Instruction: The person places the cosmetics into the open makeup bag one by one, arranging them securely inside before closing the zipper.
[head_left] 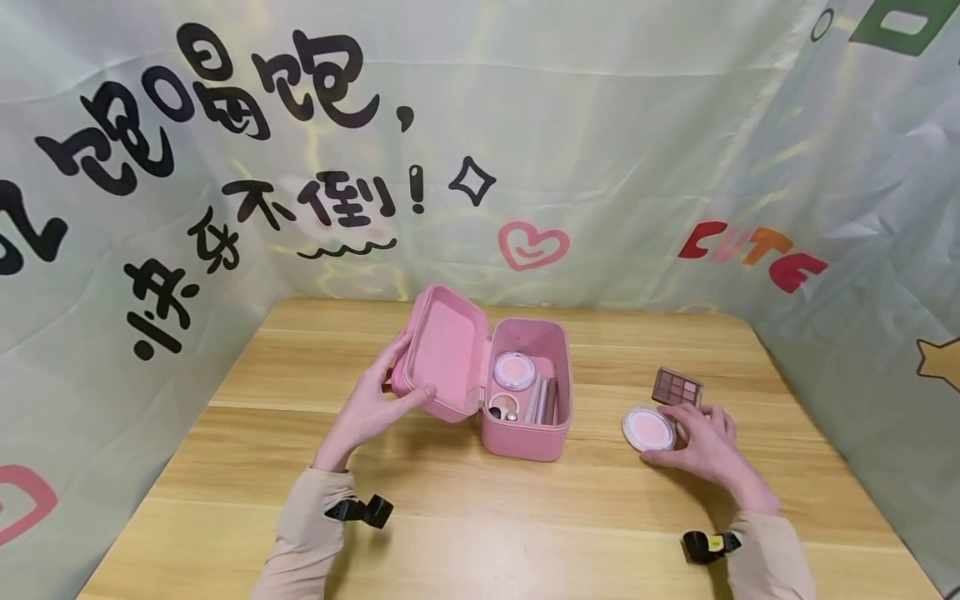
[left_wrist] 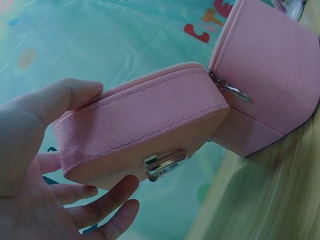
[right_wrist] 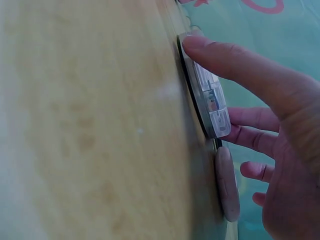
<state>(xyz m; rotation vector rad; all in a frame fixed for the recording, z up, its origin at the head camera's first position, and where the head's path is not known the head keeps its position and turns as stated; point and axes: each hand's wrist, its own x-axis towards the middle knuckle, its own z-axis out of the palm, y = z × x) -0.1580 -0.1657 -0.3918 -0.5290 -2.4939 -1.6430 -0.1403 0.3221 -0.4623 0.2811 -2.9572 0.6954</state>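
A pink zippered cosmetic case (head_left: 522,442) stands on the table with its lid (head_left: 450,354) swung out to the left. My left hand (head_left: 371,406) grips that lid at its far side, thumb over the zippered rim and fingers under the outer face. Inside the case lie a round compact (head_left: 514,371), a smaller round item (head_left: 503,406) and slim tubes (head_left: 542,402). To the right, my right hand (head_left: 703,443) pinches another round compact (head_left: 648,429) by its edge, thumb on the near side and fingers on the far side. The compact is low over the wood.
An eyeshadow palette (head_left: 677,387) lies just behind the right hand's fingers. The wooden table (head_left: 480,533) is bounded at the back and sides by a printed cloth (head_left: 637,167). Each forearm wears a small black camera (head_left: 377,511).
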